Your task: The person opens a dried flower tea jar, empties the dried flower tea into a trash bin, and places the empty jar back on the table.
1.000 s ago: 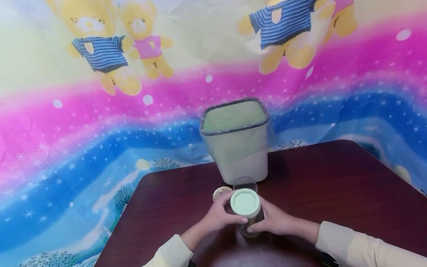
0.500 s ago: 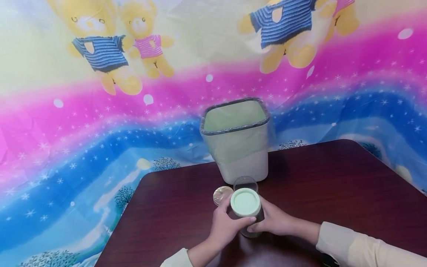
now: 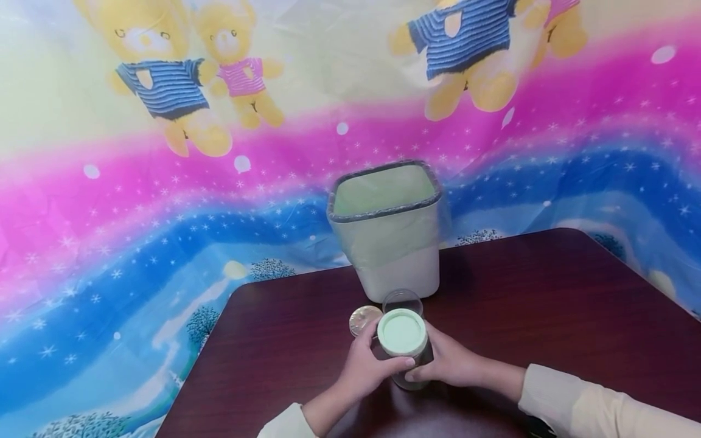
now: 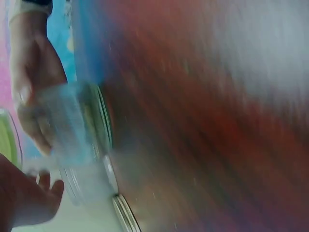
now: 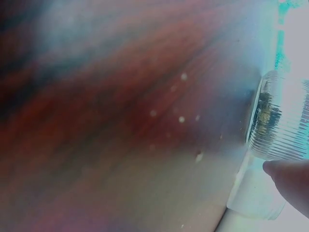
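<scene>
A clear ribbed jar (image 5: pixel 277 118) stands upright on the table with some dark and yellowish contents at its bottom. Its pale green lid (image 3: pixel 402 331) faces up in the head view. My right hand (image 3: pixel 451 359) grips the jar's side; in the left wrist view its fingers wrap the glass (image 4: pixel 72 123). From the left, my left hand (image 3: pixel 364 368) curls round the lid, thumb along its front edge. The left wrist view shows that hand (image 4: pixel 29 198) beside the green lid (image 4: pixel 7 140). Much of the jar is hidden in the head view.
Just behind the jar is a clear round container (image 3: pixel 402 298). A gold-coloured disc-like lid (image 3: pixel 364 319) lies left of it on the dark red table (image 3: pixel 274 340). Further back stands a pale bin (image 3: pixel 400 267) with a grey rim, before a patterned cloth (image 3: pixel 306 152).
My left hand has shifted round the lid, its wrist moving slightly down and right and its thumb further right along the lid's front. The right hand keeps its grip, with the jar nearly still.
</scene>
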Demonstrator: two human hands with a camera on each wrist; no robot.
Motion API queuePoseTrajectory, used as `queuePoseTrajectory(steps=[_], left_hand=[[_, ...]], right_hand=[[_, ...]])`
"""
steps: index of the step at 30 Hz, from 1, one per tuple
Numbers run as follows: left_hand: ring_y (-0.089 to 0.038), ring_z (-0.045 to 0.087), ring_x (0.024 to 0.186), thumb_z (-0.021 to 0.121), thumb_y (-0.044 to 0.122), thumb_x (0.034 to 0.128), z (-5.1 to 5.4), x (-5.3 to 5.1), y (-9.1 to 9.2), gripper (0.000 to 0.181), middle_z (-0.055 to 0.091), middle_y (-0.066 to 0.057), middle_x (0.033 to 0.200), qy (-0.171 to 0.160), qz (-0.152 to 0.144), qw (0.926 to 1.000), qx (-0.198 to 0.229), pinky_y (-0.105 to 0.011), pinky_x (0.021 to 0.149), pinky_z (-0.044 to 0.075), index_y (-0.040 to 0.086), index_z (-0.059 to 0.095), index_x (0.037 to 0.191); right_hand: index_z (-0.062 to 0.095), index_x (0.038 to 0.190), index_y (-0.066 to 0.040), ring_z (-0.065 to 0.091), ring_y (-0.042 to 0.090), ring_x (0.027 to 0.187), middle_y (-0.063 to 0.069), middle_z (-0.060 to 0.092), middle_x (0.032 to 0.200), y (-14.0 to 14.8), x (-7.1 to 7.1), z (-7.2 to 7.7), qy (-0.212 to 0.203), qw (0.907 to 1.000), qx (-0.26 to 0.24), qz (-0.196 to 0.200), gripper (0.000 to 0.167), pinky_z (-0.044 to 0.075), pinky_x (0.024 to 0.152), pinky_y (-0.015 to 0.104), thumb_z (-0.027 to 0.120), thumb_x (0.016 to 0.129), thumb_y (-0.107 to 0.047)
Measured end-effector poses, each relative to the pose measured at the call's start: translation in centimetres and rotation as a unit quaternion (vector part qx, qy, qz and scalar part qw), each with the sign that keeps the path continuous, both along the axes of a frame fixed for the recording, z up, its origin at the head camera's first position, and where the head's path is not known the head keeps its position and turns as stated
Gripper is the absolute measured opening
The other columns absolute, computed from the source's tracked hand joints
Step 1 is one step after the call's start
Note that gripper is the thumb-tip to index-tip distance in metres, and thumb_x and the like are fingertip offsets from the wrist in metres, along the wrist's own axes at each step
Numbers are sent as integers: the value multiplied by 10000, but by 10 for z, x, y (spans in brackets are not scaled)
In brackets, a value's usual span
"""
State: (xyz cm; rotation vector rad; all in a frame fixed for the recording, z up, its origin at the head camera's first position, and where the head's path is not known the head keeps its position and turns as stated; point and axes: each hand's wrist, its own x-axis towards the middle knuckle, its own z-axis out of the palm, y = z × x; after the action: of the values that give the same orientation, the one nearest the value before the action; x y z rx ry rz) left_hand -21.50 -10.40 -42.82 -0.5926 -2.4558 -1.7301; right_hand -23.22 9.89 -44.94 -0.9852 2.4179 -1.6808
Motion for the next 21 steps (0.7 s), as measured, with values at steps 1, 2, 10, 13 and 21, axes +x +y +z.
queuePoseTrajectory(steps=[1,2,10,13,21], left_hand=[[-138,541,1160,876,253,712,0,-3,-2,731,587,73,1250,-27,-146,9999,-36,-355,1003,392,189,531,1353],[-136,535,1166,871,238,720,0,-6,-5,728,585,73,1255,-54,-308,9995,-65,-352,1005,392,189,527,1360],[-156,502,1210,852,93,724,7,-33,-18,758,564,48,1295,-46,-1726,9848,-212,-343,1036,359,178,501,1391],[-169,496,1217,854,38,706,9,-42,-19,795,552,40,1315,-105,-2148,9764,-202,-351,1044,356,204,495,1395],[-156,505,1197,858,59,710,10,-46,-19,782,549,53,1311,-138,-2213,9746,-316,-347,1025,373,209,500,1389]], right_hand=[[349,1421,-59,517,184,1147,35,554,1245,0,0,0,-8,10000,-8,10,874,387,977,274,857,728,-221],[349,1421,-58,519,182,1146,36,554,1244,0,0,0,-10,10000,-29,30,873,389,976,272,857,728,-214],[334,1428,-55,523,176,1139,46,547,1253,1,-1,-1,-94,9997,-142,183,880,405,960,267,852,739,-236],[333,1429,-56,519,179,1144,44,545,1255,1,-1,-1,-98,9997,-128,201,883,403,962,269,852,740,-247],[324,1434,-49,508,193,1154,50,533,1264,1,-1,1,-110,9998,-52,163,897,400,965,276,855,735,-232]])
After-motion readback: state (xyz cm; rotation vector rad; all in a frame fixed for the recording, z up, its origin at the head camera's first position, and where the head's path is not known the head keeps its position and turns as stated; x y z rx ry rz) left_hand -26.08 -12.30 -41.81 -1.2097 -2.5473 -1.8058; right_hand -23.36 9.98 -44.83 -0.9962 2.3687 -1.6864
